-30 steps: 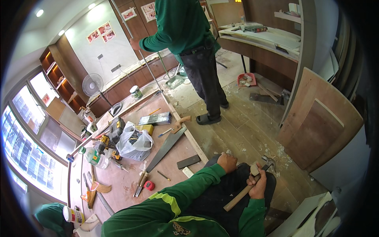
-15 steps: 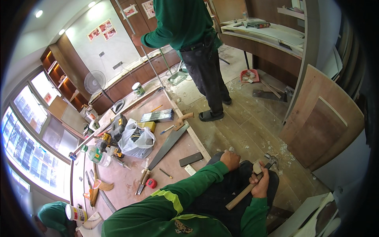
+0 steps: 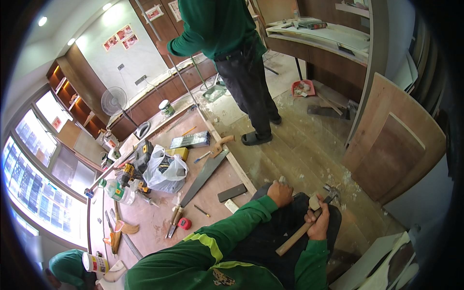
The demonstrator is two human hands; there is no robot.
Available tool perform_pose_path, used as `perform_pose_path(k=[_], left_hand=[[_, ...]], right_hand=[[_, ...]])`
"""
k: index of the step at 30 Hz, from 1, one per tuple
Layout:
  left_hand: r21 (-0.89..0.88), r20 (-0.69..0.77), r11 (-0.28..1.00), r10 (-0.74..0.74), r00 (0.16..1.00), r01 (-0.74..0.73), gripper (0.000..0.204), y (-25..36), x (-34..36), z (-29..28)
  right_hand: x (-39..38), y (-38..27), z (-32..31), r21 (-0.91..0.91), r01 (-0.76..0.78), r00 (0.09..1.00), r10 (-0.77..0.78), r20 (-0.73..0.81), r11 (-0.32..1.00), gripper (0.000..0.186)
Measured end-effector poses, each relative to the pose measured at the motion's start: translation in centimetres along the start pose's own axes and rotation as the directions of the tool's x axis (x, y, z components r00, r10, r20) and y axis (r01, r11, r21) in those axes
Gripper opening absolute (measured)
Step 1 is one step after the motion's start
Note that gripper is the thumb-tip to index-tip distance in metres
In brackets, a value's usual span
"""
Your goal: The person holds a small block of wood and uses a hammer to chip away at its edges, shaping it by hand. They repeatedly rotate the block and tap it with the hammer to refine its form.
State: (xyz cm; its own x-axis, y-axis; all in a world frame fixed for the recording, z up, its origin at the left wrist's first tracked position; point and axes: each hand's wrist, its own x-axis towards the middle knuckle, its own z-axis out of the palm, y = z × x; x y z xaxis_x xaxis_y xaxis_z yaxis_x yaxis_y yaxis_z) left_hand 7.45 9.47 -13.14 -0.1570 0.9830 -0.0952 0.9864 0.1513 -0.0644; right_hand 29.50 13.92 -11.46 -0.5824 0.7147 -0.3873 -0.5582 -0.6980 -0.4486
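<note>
In my right hand [image 3: 318, 223] is a claw hammer; its metal head [image 3: 332, 193] points away from me and its wooden handle [image 3: 293, 240] slants back toward my lap. A small pale wood block [image 3: 314, 202] sits at the thumb and fingers of that same hand. My left hand [image 3: 280, 195] is closed over my dark-clad leg, knuckles up. A small greyish piece [image 3: 282, 180] shows just past its fingers; what the fingers hold is hidden. Left of this hand, a dark flat block [image 3: 232, 193] and a handsaw [image 3: 203, 178] lie on the reddish board [image 3: 212, 229].
On the board are a plastic bag [image 3: 166, 170], a cordless drill [image 3: 126, 174], a bottle [image 3: 116, 189], a red tape measure [image 3: 184, 223], chisels and a brush. A person in green [image 3: 217, 29] stands ahead holding a pole. Wood panels [image 3: 394, 140] lean at right; shavings litter the floor.
The whole view has shifted slightly, with the room sliding a little left and up. Both hands keep nearly the same pose, and the hammer stays in my right hand.
</note>
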Motion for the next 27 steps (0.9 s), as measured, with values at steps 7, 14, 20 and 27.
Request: perform_pose_path(k=[7, 14, 20, 27], left_hand=[[0.001, -0.020, 1.000, 0.008, 1.000, -0.008, 0.041, 0.0, 0.0, -0.3], [-0.014, -0.045, 1.000, 0.014, 0.999, -0.014, 0.038, 0.1, -0.2, -0.9], [-0.107, 0.080, 0.993, -0.031, 0.996, 0.039, 0.037, -0.6, 0.5, 0.2], [-0.052, 0.204, 0.998, 0.036, 0.978, -0.025, 0.042, 0.2, 2.0, -0.1]], right_hand=[[0.1, -0.2, 0.1, -0.023, -0.017, 1.000, 0.016, -0.003, 1.000, 0.038], [0.3, -0.1, -0.1, -0.021, -0.015, 1.000, 0.015, 0.001, 1.000, 0.039], [0.7, 0.6, -0.1, -0.073, -0.024, 1.000, 0.023, -0.011, 0.997, 0.040], [1.4, 0.5, -0.8, -0.145, 0.000, 1.000, -0.002, -0.013, 0.989, 0.038]])
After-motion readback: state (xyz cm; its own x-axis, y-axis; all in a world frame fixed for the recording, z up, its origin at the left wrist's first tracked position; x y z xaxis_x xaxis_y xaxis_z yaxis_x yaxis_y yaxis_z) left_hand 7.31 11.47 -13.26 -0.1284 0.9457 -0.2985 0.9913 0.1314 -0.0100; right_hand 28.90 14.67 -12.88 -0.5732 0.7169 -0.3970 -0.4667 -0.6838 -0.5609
